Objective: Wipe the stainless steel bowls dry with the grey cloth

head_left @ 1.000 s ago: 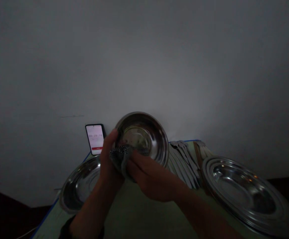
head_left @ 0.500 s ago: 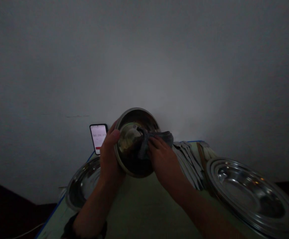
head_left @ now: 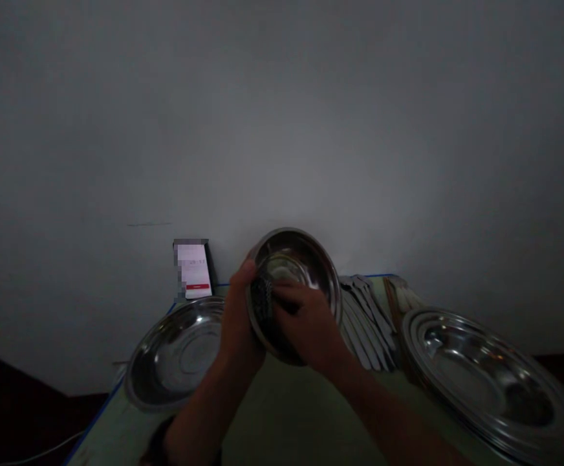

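A shiny metal bowl (head_left: 328, 272) is tilted with its inside facing me, above the middle of the table. My left hand (head_left: 238, 317) grips its left rim, thumb over the edge. Inside the bowl, my right hand (head_left: 306, 320) is closed on a grey patterned cloth (head_left: 262, 301), pressed against the left inner wall. The fingertips are partly hidden by the hand itself. Just left of my left hand, a second metal bowl (head_left: 141, 382) sits on the table.
A phone (head_left: 195, 272) with a lit screen leans at the wall. Several pieces of metal cutlery (head_left: 367, 323) lie right of the held bowl, beside brown sticks that look like chopsticks (head_left: 392, 299). Stacked metal plates (head_left: 486, 382) take up the table's (head_left: 306, 414) right side.
The cloth in my right hand went from the bowl's left side to its right side, then back left. The held bowl has turned and shifted right, showing more of the bowl on the left.
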{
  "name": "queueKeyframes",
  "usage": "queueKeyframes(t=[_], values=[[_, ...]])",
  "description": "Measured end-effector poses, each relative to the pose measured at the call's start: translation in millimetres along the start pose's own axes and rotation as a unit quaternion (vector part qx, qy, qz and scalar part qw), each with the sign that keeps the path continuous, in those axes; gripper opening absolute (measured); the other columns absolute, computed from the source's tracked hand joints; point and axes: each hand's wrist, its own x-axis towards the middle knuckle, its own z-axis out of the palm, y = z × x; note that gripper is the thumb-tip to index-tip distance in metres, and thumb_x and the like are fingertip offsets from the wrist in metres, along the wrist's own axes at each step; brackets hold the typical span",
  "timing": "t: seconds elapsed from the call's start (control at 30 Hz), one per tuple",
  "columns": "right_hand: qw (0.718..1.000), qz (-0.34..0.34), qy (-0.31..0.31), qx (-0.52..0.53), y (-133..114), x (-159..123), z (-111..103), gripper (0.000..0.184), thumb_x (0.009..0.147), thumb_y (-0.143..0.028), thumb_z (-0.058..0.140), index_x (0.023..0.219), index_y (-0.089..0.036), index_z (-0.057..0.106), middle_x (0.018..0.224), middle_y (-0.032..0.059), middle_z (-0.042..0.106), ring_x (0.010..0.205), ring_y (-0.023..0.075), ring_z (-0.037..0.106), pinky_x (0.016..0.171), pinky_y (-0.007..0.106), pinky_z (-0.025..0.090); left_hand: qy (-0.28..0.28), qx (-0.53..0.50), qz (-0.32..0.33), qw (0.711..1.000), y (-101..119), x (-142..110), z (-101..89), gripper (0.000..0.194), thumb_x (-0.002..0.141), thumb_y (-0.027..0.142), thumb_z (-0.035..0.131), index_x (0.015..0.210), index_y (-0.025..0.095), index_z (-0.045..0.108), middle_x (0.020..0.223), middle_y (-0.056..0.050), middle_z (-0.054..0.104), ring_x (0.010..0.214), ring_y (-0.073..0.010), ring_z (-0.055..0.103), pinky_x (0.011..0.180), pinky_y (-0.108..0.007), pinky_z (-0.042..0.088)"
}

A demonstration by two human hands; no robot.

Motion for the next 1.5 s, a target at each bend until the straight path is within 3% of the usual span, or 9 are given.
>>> queueKeyframes(t=[0.2, 0.4, 0.63, 0.77, 0.97, 1.1, 1.23, 1.37, 1.5], values=[[0.979, -0.075, -0.191, -0.005, -11.6, -1.2, -17.1, 0.018, 0.09, -0.024, 0.054, 0.088, -0.018, 0.071, 0.086, 0.0019, 0.07, 0.079, 0.013, 0.063, 0.072, 0.026, 0.049, 0.091, 0.009, 0.11, 0.99, 27.2, 7.7, -3.6, 0.023, 0.079, 0.038, 0.059, 0.064, 0.02, 0.063, 0.054, 0.004, 0.059, 0.059, -0.0125, 0.06, 0.062, -0.022, 0.051], [0.963, -0.14, -0.161, -0.164, 0.3, -1.1, -22.4, 0.028, 0.091, -0.034, 0.054, 0.112, -0.017, 0.059, 0.11, 0.0115, 0.067, 0.099, 0.0212, 0.062, 0.085, 0.035, 0.048, 0.051, 0.037, 0.047, 0.997, 32.6, 21.9, -12.2, 0.035, 0.082, 0.044, 0.045, 0.082, 0.016, 0.067, 0.071, -0.005, 0.067, 0.079, -0.0215, 0.066, 0.072, -0.031, 0.053], [0.995, -0.045, -0.059, -0.063, 17.5, 15.2, -67.2, 0.02, 0.091, -0.036, 0.049, 0.086, -0.019, 0.057, 0.075, 0.0017, 0.064, 0.07, 0.0153, 0.057, 0.066, 0.028, 0.045, 0.052, 0.346, 0.117, 0.93, 25.8, 35.3, -41.1, 0.041, 0.074, 0.044, 0.067, 0.11, 0.024, 0.06, 0.133, -0.007, 0.055, 0.132, -0.0261, 0.041, 0.105, -0.037, 0.035], [0.99, 0.038, -0.062, 0.119, 24.2, 15.5, -85.6, 0.028, 0.081, -0.047, 0.063, 0.083, -0.02, 0.063, 0.075, -0.0006, 0.065, 0.069, 0.0141, 0.058, 0.066, 0.027, 0.047, -0.006, 0.446, 0.155, 0.881, 35.4, 37.1, -53.9, 0.035, 0.078, 0.049, 0.062, 0.099, 0.023, 0.062, 0.097, -0.004, 0.067, 0.097, -0.0221, 0.06, 0.087, -0.033, 0.045], [0.928, 0.216, 0.104, 0.285, 33.9, 24.8, -74.7, 0.047, 0.074, -0.064, 0.062, 0.09, -0.02, 0.068, 0.08, 0.0042, 0.072, 0.077, 0.0208, 0.066, 0.07, 0.033, 0.052, -0.066, 0.356, -0.038, 0.932, 45.9, 28.7, -51.2, 0.043, 0.075, 0.059, 0.059, 0.058, 0.019, 0.059, 0.05, 0.002, 0.054, 0.046, -0.0118, 0.045, 0.046, -0.024, 0.036], [0.929, 0.188, 0.282, 0.151, 28.5, 30.9, -83.3, 0.049, 0.083, -0.064, 0.047, 0.088, -0.019, 0.066, 0.083, 0.0061, 0.07, 0.081, 0.0219, 0.064, 0.069, 0.033, 0.05, -0.058, 0.409, -0.036, 0.91, 46.2, 26.1, -46.6, 0.042, 0.076, 0.058, 0.06, 0.064, 0.018, 0.064, 0.054, 0.002, 0.058, 0.049, -0.0106, 0.047, 0.047, -0.022, 0.034], [0.928, 0.045, 0.323, -0.178, 17.2, 28.4, -94.1, 0.046, 0.089, -0.056, 0.041, 0.064, -0.02, 0.056, 0.075, 0.0049, 0.058, 0.073, 0.0186, 0.055, 0.068, 0.033, 0.044, -0.07, 0.46, -0.049, 0.884, 43.7, 26.3, -44.8, 0.041, 0.081, 0.056, 0.055, 0.067, 0.018, 0.065, 0.059, 0.002, 0.062, 0.055, -0.012, 0.052, 0.054, -0.023, 0.037], [0.938, -0.083, 0.219, -0.257, 6.0, 21.9, -85.1, 0.037, 0.095, -0.039, 0.035, 0.076, -0.019, 0.059, 0.078, 0.0031, 0.052, 0.07, 0.0157, 0.051, 0.067, 0.031, 0.044, -0.131, 0.498, -0.092, 0.852, 39.0, 24.4, -42.2, 0.042, 0.082, 0.054, 0.055, 0.07, 0.017, 0.069, 0.064, -0.001, 0.066, 0.061, -0.0145, 0.056, 0.06, -0.025, 0.04], [0.958, -0.096, -0.137, -0.231, -5.0, 12.2, -72.1, 0.036, 0.095, -0.04, 0.043, 0.121, -0.021, 0.059, 0.102, 0.008, 0.056, 0.094, 0.0188, 0.057, 0.088, 0.036, 0.048, -0.105, 0.473, -0.05, 0.873, 38.2, 24.6, -43.0, 0.037, 0.081, 0.051, 0.058, 0.072, 0.018, 0.074, 0.07, -0.004, 0.071, 0.063, -0.017, 0.059, 0.059, -0.025, 0.042]])
